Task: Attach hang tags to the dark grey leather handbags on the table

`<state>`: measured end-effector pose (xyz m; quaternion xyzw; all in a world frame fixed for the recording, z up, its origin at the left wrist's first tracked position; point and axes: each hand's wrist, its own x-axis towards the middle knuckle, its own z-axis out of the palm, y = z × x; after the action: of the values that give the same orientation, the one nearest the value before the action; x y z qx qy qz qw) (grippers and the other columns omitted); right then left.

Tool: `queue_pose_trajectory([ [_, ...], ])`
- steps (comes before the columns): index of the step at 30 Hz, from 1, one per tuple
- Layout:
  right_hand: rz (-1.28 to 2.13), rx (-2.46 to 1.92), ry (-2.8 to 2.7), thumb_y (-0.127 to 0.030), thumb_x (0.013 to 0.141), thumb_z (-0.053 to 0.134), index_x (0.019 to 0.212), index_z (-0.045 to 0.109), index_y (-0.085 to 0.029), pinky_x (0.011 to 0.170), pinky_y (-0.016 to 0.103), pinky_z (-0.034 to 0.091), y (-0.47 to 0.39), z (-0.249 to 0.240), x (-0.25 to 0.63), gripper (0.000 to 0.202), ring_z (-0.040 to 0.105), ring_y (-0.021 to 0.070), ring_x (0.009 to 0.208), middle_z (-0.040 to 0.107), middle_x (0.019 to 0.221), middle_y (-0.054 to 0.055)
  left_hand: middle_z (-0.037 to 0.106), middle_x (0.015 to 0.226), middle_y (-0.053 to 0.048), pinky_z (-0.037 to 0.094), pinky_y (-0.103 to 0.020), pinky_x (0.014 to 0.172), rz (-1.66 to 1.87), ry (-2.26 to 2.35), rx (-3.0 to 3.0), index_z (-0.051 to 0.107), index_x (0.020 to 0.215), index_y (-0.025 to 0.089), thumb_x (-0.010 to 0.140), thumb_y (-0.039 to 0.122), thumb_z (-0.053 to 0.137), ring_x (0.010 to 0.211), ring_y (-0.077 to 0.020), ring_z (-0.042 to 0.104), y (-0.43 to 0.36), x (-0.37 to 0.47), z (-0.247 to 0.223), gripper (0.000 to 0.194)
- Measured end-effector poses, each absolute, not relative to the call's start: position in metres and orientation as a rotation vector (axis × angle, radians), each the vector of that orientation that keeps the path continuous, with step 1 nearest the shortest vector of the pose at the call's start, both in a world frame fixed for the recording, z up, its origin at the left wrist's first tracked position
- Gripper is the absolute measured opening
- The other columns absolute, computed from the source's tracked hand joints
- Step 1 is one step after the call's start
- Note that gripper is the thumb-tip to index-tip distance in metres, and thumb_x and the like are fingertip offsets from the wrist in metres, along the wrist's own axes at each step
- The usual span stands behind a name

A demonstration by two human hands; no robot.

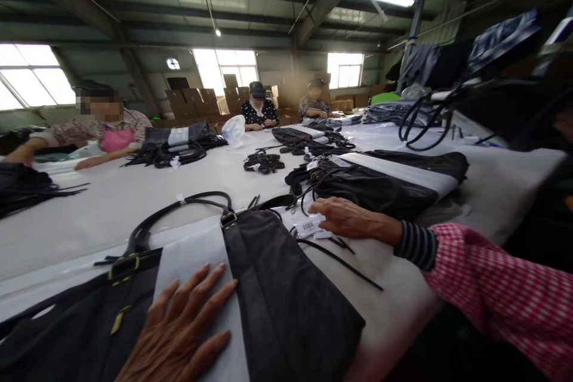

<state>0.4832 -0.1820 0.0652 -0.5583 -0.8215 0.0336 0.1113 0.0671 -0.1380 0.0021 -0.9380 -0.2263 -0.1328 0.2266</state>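
Note:
My left hand (pixel 181 325) lies flat with fingers spread on a white paper band (pixel 194 250) wrapped around a black handbag (pixel 290 286). The bag lies on the table in front of me, its looped handle (pixel 179 208) pointing away and a gold zipper pull (pixel 120 319) showing on its left part. At the bag's far right corner, my right hand (pixel 342 218) is closed, fingers curled at a white barcode tag (pixel 308 226) in clear plastic. Thin black straps (pixel 344 262) trail beside the tag on the tabletop. The right fingertips are partly hidden.
Another banded black bag (pixel 403 176) lies just beyond my right hand. Bundled black straps (pixel 263 162) and more bags (pixel 183 140) are spread over the white table (pixel 111 209). Three people sit across it, one person (pixel 111 125) at left reaching over the tabletop. Cartons (pixel 192 104) are stacked behind.

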Motion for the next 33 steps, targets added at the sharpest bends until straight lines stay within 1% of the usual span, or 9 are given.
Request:
queue_pose_trajectory([
  [4,0.262,-1.606,-2.518,-0.01,0.081,0.061,0.123,0.062,-0.017,0.092,0.035,0.048,-0.173,0.068,0.478,0.042,0.064,0.0238,0.103,0.067,0.116,0.011,0.031,0.166,0.004,0.002,-0.037,0.125,-0.348,-0.636,-2.598,0.027,0.159,0.039,0.097,0.051,0.05,0.151,-0.0223,0.029,-0.14,0.068,0.004,0.067],
  [7,0.357,-1.599,-2.43,-0.013,0.084,0.062,0.124,0.063,-0.018,0.09,0.033,0.047,-0.178,0.077,0.485,0.041,0.063,0.0224,0.101,0.068,0.117,0.009,0.03,0.166,0.004,0.005,-0.04,0.124,-0.345,-0.648,-2.632,0.027,0.159,0.039,0.098,0.051,0.05,0.151,-0.0241,0.03,-0.14,0.067,0.003,0.067],
  [11,0.311,-1.696,-2.258,-0.015,0.088,0.057,0.109,0.068,-0.016,0.081,0.029,0.044,-0.196,0.089,0.501,0.024,0.063,0.0189,0.088,0.071,0.1,0.006,0.027,0.167,0.003,0.004,-0.043,0.125,-0.311,-0.683,-2.679,0.024,0.16,0.04,0.098,0.049,0.049,0.152,-0.0256,0.028,-0.138,0.065,-0.002,0.067],
  [15,0.213,-1.788,-2.429,-0.009,0.087,0.055,0.096,0.068,-0.017,0.083,0.029,0.041,-0.214,0.085,0.506,0.018,0.063,0.0199,0.091,0.071,0.095,0.006,0.027,0.167,0.004,0.008,-0.047,0.125,-0.317,-0.719,-2.702,0.024,0.159,0.042,0.097,0.053,0.048,0.151,-0.0278,0.031,-0.137,0.065,-0.005,0.067],
  [17,0.154,-1.873,-2.519,-0.007,0.086,0.054,0.094,0.067,-0.016,0.079,0.028,0.04,-0.222,0.079,0.501,0.018,0.064,0.0205,0.092,0.07,0.094,0.007,0.027,0.167,0.004,0.008,-0.047,0.125,-0.314,-0.72,-2.702,0.023,0.16,0.042,0.098,0.052,0.047,0.151,-0.0276,0.031,-0.137,0.065,-0.005,0.067],
  [24,-0.118,-2.003,-2.643,0.0,0.088,0.046,0.106,0.062,-0.015,0.059,0.028,0.031,-0.237,0.056,0.487,0.029,0.065,0.0171,0.074,0.069,0.104,0.008,0.022,0.169,0.005,0.011,-0.048,0.125,-0.268,-0.763,-2.747,0.021,0.16,0.042,0.099,0.052,0.048,0.154,-0.0272,0.025,-0.141,0.063,-0.004,0.067],
  [27,-0.126,-1.968,-2.632,-0.001,0.09,0.045,0.109,0.062,-0.015,0.061,0.027,0.033,-0.234,0.049,0.491,0.03,0.067,0.0183,0.079,0.07,0.102,0.008,0.023,0.168,0.005,0.013,-0.051,0.125,-0.27,-0.795,-2.78,0.022,0.159,0.043,0.098,0.05,0.049,0.153,-0.0279,0.026,-0.141,0.063,-0.004,0.067],
  [30,-0.067,-1.964,-2.513,-0.005,0.088,0.053,0.114,0.063,-0.015,0.068,0.026,0.037,-0.229,0.055,0.498,0.03,0.068,0.0207,0.088,0.072,0.101,0.009,0.025,0.168,0.005,0.017,-0.054,0.125,-0.29,-0.831,-2.818,0.024,0.158,0.046,0.099,0.047,0.049,0.152,-0.0287,0.028,-0.14,0.063,-0.003,0.064],
  [33,0.028,-1.95,-2.284,-0.009,0.082,0.06,0.119,0.065,-0.018,0.069,0.025,0.039,-0.226,0.073,0.505,0.038,0.067,0.0185,0.081,0.073,0.088,0.004,0.028,0.167,0.005,0.02,-0.056,0.124,-0.325,-0.842,-2.837,0.025,0.157,0.047,0.099,0.047,0.05,0.151,-0.0294,0.032,-0.139,0.065,-0.003,0.063],
])
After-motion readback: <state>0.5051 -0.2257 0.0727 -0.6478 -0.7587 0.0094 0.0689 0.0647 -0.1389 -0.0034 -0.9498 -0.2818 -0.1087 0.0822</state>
